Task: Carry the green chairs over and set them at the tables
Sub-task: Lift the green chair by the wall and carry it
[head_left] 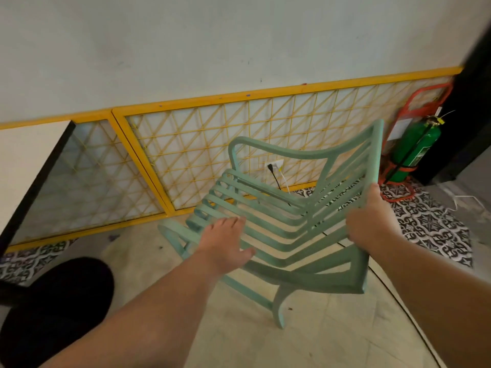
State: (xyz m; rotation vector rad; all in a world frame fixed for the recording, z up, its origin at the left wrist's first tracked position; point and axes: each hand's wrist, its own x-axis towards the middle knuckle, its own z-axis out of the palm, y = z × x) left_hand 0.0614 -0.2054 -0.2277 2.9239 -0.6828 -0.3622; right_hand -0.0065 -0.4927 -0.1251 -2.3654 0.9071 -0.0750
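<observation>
The green chair [313, 280] was tipped at an angle in front of the person, its slatted seat and back facing up toward the camera, just short of the wall [186, 49]. The right hand [372, 216] gripped the top rail of the chair's back, with the fingers curled round the edge. The left hand [225, 243] lay on the front slats of the seat with the thumb spread out to the side; its fingertips were hidden, so I could not tell whether it held a slat or only pressed on it. One curved leg pointed down toward the pale floor [318, 335], and it was unclear whether it touched. Behind the chair a yellow lattice panel [212, 144] ran along the lower wall, with a socket [276, 163] and a black plug [270, 167] showing through it. At the far left stood a table [26, 155] with a white top and a black edge, well apart from the chair. To the right, a green fire extinguisher [417, 152] sat in a red stand [425, 96] on patterned tiles [430, 224].
</observation>
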